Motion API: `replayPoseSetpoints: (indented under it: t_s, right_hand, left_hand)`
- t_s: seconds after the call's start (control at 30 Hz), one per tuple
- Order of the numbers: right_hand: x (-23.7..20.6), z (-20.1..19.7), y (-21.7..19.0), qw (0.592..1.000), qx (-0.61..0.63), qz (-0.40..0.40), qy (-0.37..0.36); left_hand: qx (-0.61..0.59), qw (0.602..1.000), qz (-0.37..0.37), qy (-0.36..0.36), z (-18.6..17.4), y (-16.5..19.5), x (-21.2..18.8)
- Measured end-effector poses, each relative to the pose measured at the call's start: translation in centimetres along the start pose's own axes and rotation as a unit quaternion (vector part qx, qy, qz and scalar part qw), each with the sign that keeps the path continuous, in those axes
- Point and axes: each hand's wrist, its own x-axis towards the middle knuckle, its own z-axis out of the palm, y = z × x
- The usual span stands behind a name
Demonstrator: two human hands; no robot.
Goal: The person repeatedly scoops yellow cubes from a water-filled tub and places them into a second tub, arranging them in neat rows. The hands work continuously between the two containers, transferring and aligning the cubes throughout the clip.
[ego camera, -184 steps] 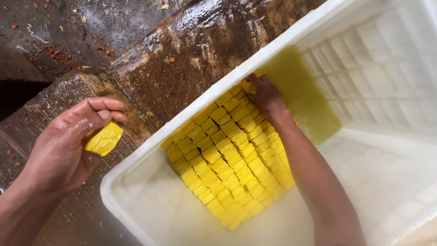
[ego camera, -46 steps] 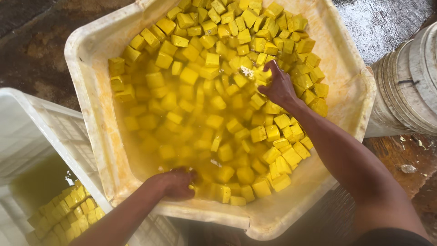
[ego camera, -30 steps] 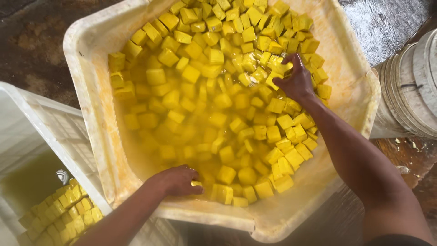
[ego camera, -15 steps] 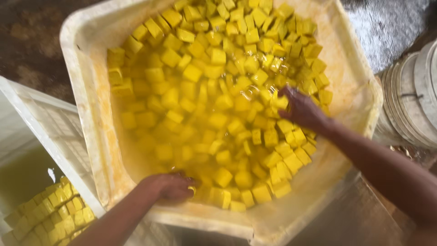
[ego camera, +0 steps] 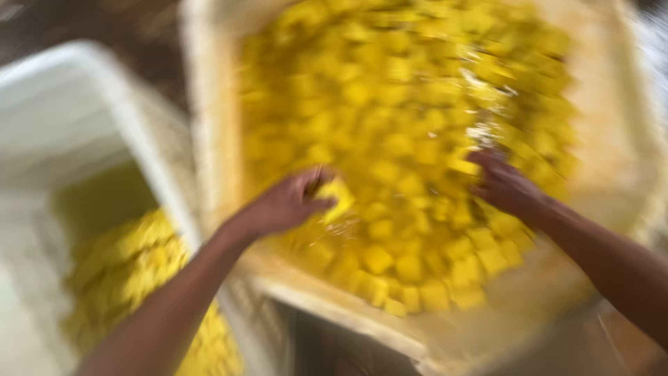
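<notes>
Blurred by motion, dark wet ground shows only at the upper left of the frame, behind two pale tubs. One big cream tub [ego camera: 209, 139] fills the centre and right, holding yellow liquid crowded with yellow cubes [ego camera: 417, 264]. At the left stands a white crate [ego camera: 83, 90] with more yellow cubes packed in its lower part.

From the bottom left, the left forearm rises diagonally over the tub's near rim. The left hand [ego camera: 282, 205] is curled, its fingers [ego camera: 313, 188] closed around one yellow cube [ego camera: 336, 197] just above the liquid at centre frame.

From the lower right edge, the right arm slants up and leftward. The right hand [ego camera: 508, 188] lies palm down among the floating cubes, right of centre; the blur hides whether its fingers grip anything.
</notes>
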Motion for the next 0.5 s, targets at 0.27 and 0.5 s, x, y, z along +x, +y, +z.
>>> replayPoseSetpoints:
  t_s: [0.27,0.5]
  right_hand:
    - [4.3,-0.4,-0.3,0.992,-0.037,0.089,-0.088]
    - [10.6,-9.0,-11.5,0.935,0.172,0.311,0.016]
  left_hand:
    - [-0.162,0.948,0.097,0.256,-16.0,4.5,-12.7]
    - [-0.117,0.871,-0.136,0.457,-24.2,-3.6,-27.0]
